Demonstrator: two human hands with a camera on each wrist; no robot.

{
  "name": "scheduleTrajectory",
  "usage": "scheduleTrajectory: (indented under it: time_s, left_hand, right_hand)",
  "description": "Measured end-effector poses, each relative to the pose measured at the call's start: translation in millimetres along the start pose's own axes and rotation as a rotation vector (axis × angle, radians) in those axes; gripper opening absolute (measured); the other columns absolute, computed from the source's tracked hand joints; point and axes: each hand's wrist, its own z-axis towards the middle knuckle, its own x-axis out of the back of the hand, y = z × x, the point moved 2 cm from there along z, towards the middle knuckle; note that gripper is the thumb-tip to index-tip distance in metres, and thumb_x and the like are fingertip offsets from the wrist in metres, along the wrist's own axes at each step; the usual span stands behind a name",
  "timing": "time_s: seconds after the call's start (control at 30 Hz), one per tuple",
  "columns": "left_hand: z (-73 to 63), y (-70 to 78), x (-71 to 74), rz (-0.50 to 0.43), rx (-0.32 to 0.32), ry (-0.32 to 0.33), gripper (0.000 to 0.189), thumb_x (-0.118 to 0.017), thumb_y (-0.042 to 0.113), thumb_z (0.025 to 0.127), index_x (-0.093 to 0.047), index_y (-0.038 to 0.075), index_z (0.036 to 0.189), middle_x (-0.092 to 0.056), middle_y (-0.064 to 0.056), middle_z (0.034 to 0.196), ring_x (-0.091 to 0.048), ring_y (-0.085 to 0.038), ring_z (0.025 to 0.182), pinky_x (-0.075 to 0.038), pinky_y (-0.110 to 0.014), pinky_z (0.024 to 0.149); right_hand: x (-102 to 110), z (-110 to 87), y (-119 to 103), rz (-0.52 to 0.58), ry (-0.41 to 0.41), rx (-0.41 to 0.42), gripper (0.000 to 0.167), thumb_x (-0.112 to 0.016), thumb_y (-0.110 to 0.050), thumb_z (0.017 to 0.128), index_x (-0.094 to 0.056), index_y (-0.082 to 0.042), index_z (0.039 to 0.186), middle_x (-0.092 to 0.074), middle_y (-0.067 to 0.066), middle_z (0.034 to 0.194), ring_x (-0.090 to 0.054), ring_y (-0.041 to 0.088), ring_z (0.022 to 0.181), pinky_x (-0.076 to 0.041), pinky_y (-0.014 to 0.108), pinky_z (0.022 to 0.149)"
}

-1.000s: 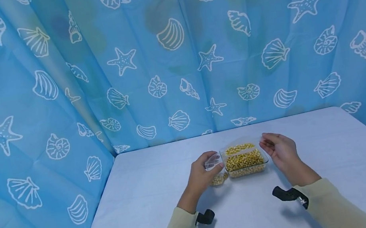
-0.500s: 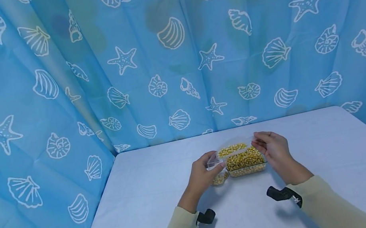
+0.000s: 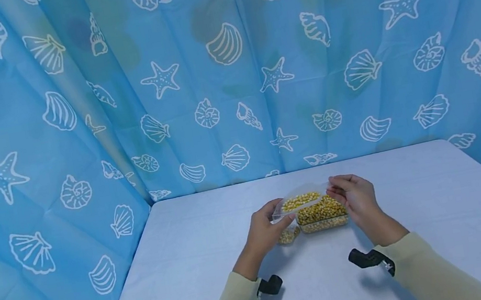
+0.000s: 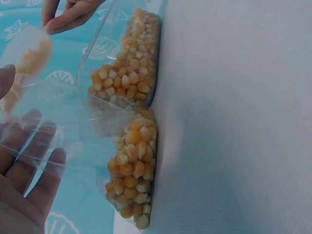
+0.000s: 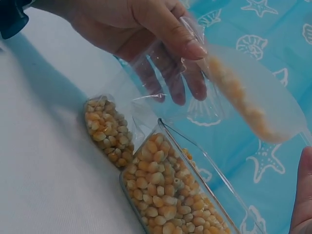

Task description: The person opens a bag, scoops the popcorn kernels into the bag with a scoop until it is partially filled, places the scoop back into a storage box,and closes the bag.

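My left hand (image 3: 263, 228) holds a clear plastic bag (image 4: 105, 119) by its mouth, the bag's bottom resting on the table with corn kernels (image 4: 132, 170) in it. In the right wrist view, the left thumb lies over the plastic and the other fingers show through it. My right hand (image 3: 359, 199) pinches the handle end of a translucent scoop (image 5: 261, 85), which carries a load of kernels. The scoop's front lies right at the bag's mouth, tilted toward it. Directly right of the bag stands a rectangular glass container (image 3: 323, 220) heaped with corn kernels.
A white cloth covers the table (image 3: 198, 242). Behind and to the left hangs a blue curtain (image 3: 192, 89) with white shells and starfish. Each wrist wears a black camera mount (image 3: 270, 285).
My right hand has moved left, carrying the loaded scoop from above the glass container to the bag's mouth. The left hand has stayed in place with the bag.
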Motion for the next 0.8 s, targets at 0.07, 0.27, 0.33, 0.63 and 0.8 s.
scheduleTrajectory:
  time_s: [0.07,0.27,0.33,0.63,0.8]
  left_hand:
    - [-0.2,0.4,0.4,0.0,0.002,0.0,0.054,-0.069,0.05,0.087,-0.06,0.02,0.132,-0.063,0.013,0.122,-0.055,-0.011,0.117,-0.044,-0.044,0.098]
    - [-0.6,-0.3,0.8,0.002,0.004,0.0,0.057,-0.069,0.052,0.087,-0.06,0.02,0.133,-0.064,0.012,0.119,-0.057,-0.012,0.115,-0.045,-0.044,0.097]
    - [-0.3,-1.2,0.5,0.005,0.014,-0.002,0.059,-0.069,0.053,0.086,-0.059,0.019,0.133,-0.065,0.012,0.117,-0.058,-0.013,0.114,-0.045,-0.043,0.097]
    - [0.2,-0.4,0.6,0.007,0.039,-0.007,0.065,-0.07,0.056,0.083,-0.058,0.018,0.135,-0.064,0.012,0.119,-0.058,-0.012,0.113,-0.046,-0.042,0.096]
    - [-0.4,0.6,1.3,-0.01,0.043,-0.012,0.065,-0.072,0.053,0.083,-0.058,0.017,0.135,-0.064,0.009,0.12,-0.058,-0.014,0.113,-0.048,-0.041,0.094]
  right_hand:
    - [-2.8,-1.5,-2.0,-0.006,-0.01,0.003,0.019,-0.068,-0.008,0.092,-0.057,-0.002,0.107,-0.062,0.008,0.094,-0.065,0.015,0.084,-0.054,0.028,0.082]
    - [-6.2,-3.6,-3.3,0.001,-0.031,-0.018,0.022,-0.067,-0.007,0.093,-0.056,0.001,0.11,-0.064,0.007,0.09,-0.066,0.016,0.083,-0.054,0.028,0.08]
    - [-6.1,-3.3,-1.9,0.0,-0.036,-0.028,0.024,-0.067,-0.007,0.093,-0.055,0.002,0.111,-0.064,0.007,0.09,-0.066,0.016,0.084,-0.054,0.028,0.08]
    - [-8.3,-0.6,0.5,-0.021,-0.055,-0.043,0.021,-0.065,-0.007,0.094,-0.055,0.001,0.111,-0.062,0.008,0.093,-0.065,0.016,0.084,-0.054,0.029,0.081]
    - [-11.1,-1.6,1.1,-0.03,-0.071,-0.05,0.022,-0.064,-0.006,0.094,-0.054,0.001,0.112,-0.063,0.007,0.091,-0.065,0.015,0.082,-0.054,0.029,0.081]
